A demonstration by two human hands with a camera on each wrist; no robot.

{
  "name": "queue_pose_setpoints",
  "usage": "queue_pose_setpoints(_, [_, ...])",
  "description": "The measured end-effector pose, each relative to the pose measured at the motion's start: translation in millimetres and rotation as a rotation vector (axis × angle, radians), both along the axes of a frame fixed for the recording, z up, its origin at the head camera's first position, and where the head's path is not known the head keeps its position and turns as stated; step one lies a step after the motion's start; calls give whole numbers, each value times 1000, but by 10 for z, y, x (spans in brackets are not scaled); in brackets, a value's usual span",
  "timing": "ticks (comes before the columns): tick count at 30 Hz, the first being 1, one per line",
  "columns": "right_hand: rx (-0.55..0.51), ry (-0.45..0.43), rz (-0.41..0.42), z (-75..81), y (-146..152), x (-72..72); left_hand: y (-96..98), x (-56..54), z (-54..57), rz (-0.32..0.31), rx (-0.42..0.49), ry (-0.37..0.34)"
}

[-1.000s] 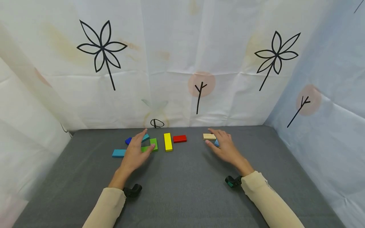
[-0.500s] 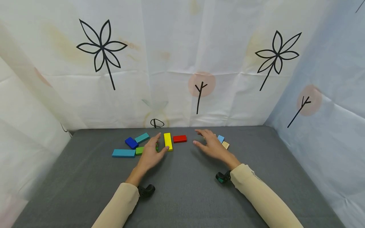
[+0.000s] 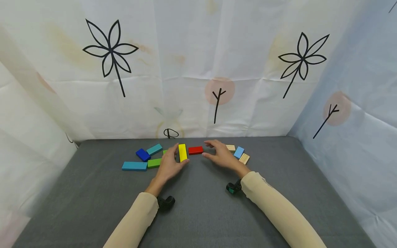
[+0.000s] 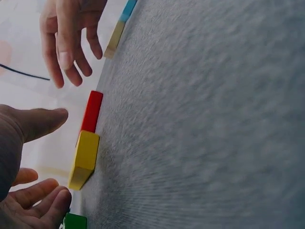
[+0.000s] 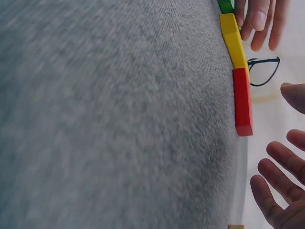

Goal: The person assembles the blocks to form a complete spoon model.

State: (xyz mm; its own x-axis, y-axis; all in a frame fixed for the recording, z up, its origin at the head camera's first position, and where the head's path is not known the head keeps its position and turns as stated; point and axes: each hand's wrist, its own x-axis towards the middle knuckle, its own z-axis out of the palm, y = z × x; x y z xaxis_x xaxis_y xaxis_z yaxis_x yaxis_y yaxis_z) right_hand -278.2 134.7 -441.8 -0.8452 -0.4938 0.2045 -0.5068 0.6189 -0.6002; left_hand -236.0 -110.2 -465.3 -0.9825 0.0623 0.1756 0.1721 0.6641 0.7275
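On my feed the yellow block (image 3: 183, 152) lies toward the far side of the desk (image 3: 201, 213), long axis running nearly front to back, the left hand (image 3: 169, 167) beside it with thumb and fingers apart. Just right of it I see the red block (image 3: 195, 150), long axis running side to side, near the right hand (image 3: 224, 156), whose thumb and fingers are likewise apart. The desk is gray and cloth-like, backed by pale fabric (image 3: 186, 51) with black flower outlines (image 3: 110, 50).
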Motion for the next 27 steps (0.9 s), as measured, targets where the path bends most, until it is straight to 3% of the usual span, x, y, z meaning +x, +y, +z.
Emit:
queue_pose_setpoints(7, [-38,-86,9,-70,-96,-94,-80,-109,40,-60,-7,-48])
queue_pose_setpoints(17, [-26,-97,25,-207,-172,-188,-188,-249,84,-164,-115,-143])
queue_pose_setpoints(27, [-50,-122,6,-211,-234,-228,-188,-368,114,-184,-235,-166])
